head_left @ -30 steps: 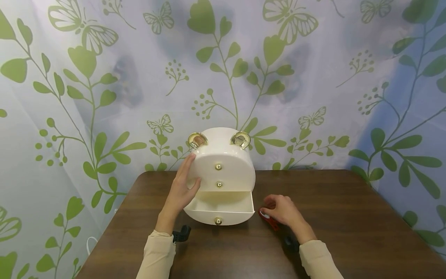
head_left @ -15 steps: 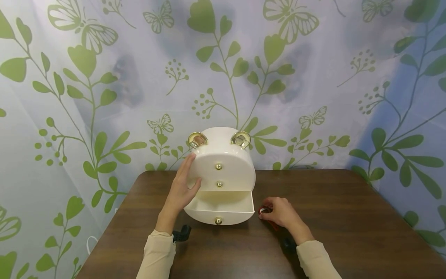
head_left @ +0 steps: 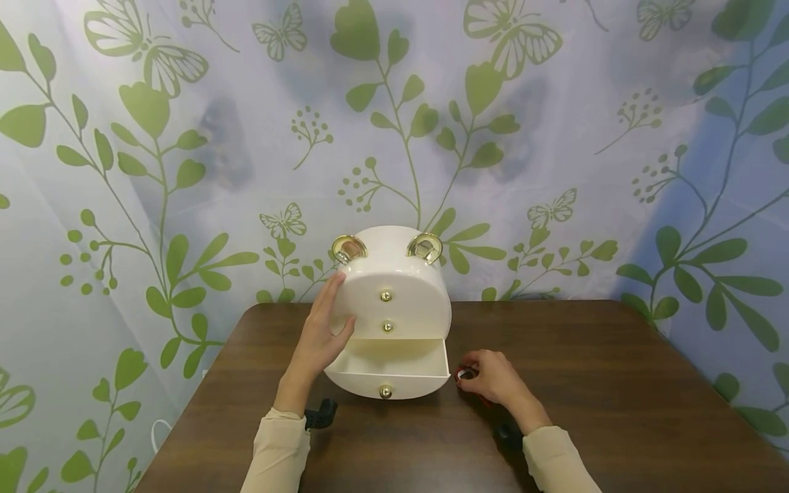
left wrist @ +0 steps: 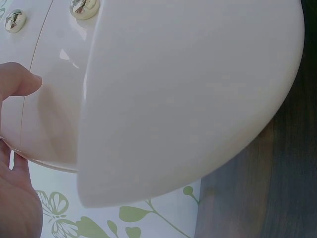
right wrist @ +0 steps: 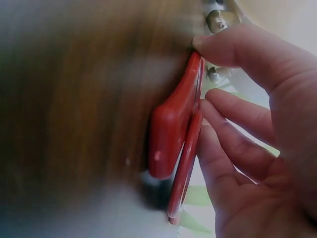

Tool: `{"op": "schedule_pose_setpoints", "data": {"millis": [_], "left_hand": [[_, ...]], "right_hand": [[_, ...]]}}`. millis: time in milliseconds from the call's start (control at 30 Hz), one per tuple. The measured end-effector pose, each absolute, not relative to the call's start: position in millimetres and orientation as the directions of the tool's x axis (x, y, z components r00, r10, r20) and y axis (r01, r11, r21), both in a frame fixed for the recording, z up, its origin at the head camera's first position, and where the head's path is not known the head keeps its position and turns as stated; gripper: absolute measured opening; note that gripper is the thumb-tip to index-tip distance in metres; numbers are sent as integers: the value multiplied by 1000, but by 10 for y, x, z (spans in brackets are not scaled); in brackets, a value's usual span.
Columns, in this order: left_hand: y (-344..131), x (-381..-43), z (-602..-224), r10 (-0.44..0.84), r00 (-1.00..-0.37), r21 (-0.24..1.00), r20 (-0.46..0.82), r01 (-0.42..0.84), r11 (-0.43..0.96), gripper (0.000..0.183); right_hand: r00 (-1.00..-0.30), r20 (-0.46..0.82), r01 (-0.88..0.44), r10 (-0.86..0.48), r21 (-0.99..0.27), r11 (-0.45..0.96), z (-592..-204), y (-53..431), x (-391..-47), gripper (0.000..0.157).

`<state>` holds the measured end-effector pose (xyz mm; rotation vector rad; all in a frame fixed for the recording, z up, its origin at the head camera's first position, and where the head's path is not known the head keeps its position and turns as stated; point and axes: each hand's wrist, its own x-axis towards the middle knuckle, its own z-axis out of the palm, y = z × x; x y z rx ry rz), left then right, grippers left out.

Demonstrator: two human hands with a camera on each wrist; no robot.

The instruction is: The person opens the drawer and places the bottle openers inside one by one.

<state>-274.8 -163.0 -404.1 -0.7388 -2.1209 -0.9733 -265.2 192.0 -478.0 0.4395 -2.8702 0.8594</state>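
Note:
A white drawer box [head_left: 388, 301] with gold ear shapes on top and small gold knobs stands on the table. Its bottom drawer [head_left: 387, 385] is pulled out, and no contents show inside. My left hand [head_left: 317, 340] rests on the box's left side, thumb at the front; in the left wrist view the thumb [left wrist: 20, 80] lies by the drawer fronts. Right of the drawer, my right hand [head_left: 498, 378] pinches a small red object at the tabletop. Up close, this red object [right wrist: 171, 134] has a thick part and a thin one side by side; its kind is unclear.
A brown wooden table [head_left: 592, 383] carries the box. Behind it hangs a cloth [head_left: 394, 137] printed with green leaves and butterflies. Dark wrist mounts [head_left: 322, 413] sit at both wrists. A white loop [head_left: 161, 431] shows beyond the table's left edge.
My right hand has lowered slightly and its thumb and fingers have closed in on the red object. The left hand, the box and its drawer look unmoved.

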Motion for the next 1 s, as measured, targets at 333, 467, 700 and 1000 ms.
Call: {"op": "schedule_pose_setpoints", "data": {"millis": [333, 467, 700, 1000], "left_hand": [[-1635, -2769, -4059, 210, -601, 416, 772, 726, 548, 87], [-1636, -2773, -4061, 212, -594, 410, 776, 731, 546, 87], [-1633, -2773, -4057, 215, -582, 400, 784, 739, 543, 87], [-1635, -2776, -4060, 214, -586, 404, 782, 737, 542, 86]], "right_hand": [[-950, 196, -313, -244, -633, 708, -4704, 1866, -2643, 37], [-948, 224, -318, -225, -677, 664, -4665, 1856, -2638, 36], [-934, 318, -345, -162, -686, 640, -4518, 1841, -2607, 38], [-882, 442, -443, -164, -657, 611, -4263, 1783, -2500, 40]]}}
